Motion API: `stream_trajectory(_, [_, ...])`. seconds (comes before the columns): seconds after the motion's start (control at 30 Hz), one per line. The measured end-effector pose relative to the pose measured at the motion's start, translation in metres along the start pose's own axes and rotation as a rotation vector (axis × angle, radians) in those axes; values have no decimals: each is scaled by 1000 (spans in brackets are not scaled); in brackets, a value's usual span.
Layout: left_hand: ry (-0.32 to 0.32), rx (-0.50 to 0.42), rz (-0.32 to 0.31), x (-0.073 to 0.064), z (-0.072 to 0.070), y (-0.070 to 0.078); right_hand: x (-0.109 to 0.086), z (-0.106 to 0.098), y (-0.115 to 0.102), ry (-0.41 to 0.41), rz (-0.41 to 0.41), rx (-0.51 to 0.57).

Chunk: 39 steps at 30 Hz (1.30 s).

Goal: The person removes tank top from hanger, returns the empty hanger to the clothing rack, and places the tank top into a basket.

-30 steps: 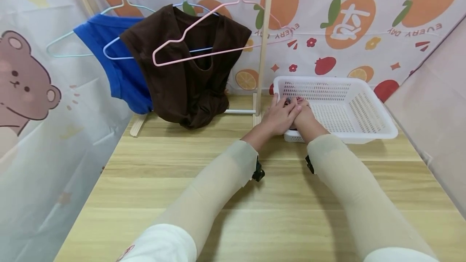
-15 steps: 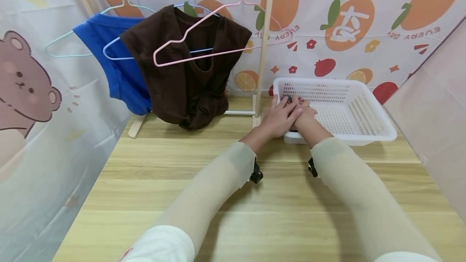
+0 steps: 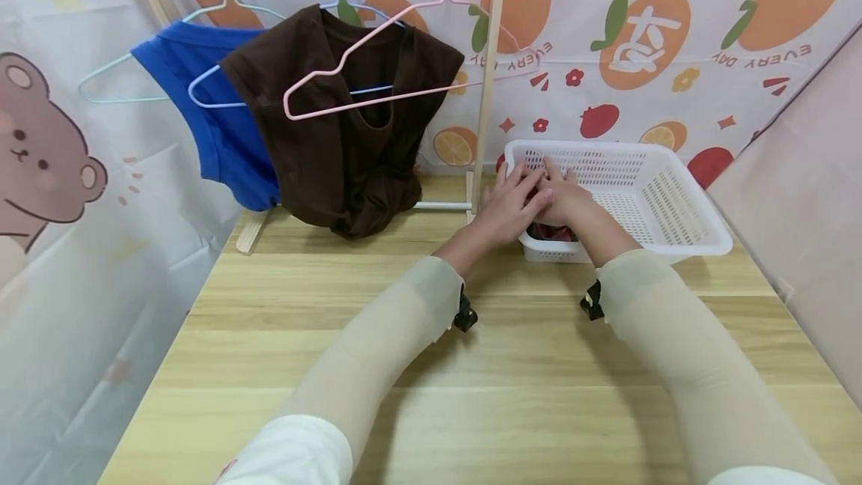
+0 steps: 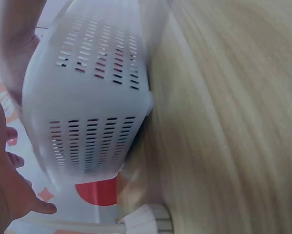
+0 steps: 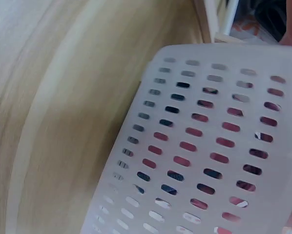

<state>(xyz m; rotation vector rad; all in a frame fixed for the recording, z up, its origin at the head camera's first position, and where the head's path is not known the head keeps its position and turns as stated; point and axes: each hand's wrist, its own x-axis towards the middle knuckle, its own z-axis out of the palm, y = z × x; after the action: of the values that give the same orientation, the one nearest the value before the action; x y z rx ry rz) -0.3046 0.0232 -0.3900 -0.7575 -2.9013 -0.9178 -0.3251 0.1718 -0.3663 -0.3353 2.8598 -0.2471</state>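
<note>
At the left end of the white perforated basket (image 3: 673,249), my left hand (image 3: 506,208) reaches over the rim with its fingers extended. My right hand (image 3: 562,200) lies beside it, fingers outstretched, and the two overlap in the head view. Under the right palm shows a bunched dark red cloth (image 3: 554,233); most of it is hidden by the hands. Red and dark patches of cloth (image 5: 187,146) show through the basket's holes in the right wrist view. The left wrist view catches my left hand (image 4: 11,183) with spread fingers outside the basket's corner (image 4: 82,105).
A wooden rack post (image 3: 490,81) stands just left of the basket. From the rack hang a brown sleeveless top (image 3: 303,118), a blue top (image 3: 215,96) and a bare pink hanger (image 3: 377,99). A printed cloth backdrop (image 3: 626,107) rises behind the wooden table (image 3: 498,395).
My right hand has shifted up and its fingers have straightened, baring dark red cloth near the basket's front edge. My left hand has moved slightly left, its fingers still extended.
</note>
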Motion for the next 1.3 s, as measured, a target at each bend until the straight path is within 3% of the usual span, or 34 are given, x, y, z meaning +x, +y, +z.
stream_trajectory(0.17, [26,26,20,-3,-14,-1,0,-2,6,71,-13,44])
stream_trajectory(0.37, [69,98,21,-8,-27,-10,0,-4,10,210,-22,106])
stream_trajectory(0.57, [112,125,64,-18,-41,-20,0,-10,7,267,54,124])
stream_trajectory(0.67, [153,129,109,-25,-47,-23,-2,-10,9,251,131,131])
stream_trajectory(0.8, [205,158,130,-32,-53,-26,-1,-6,14,170,199,132])
stream_trajectory(1.0, [242,170,155,-36,-58,-28,3,1,20,34,152,194])
stream_trajectory(1.3, [209,179,128,-44,-60,-33,10,9,18,19,132,270])
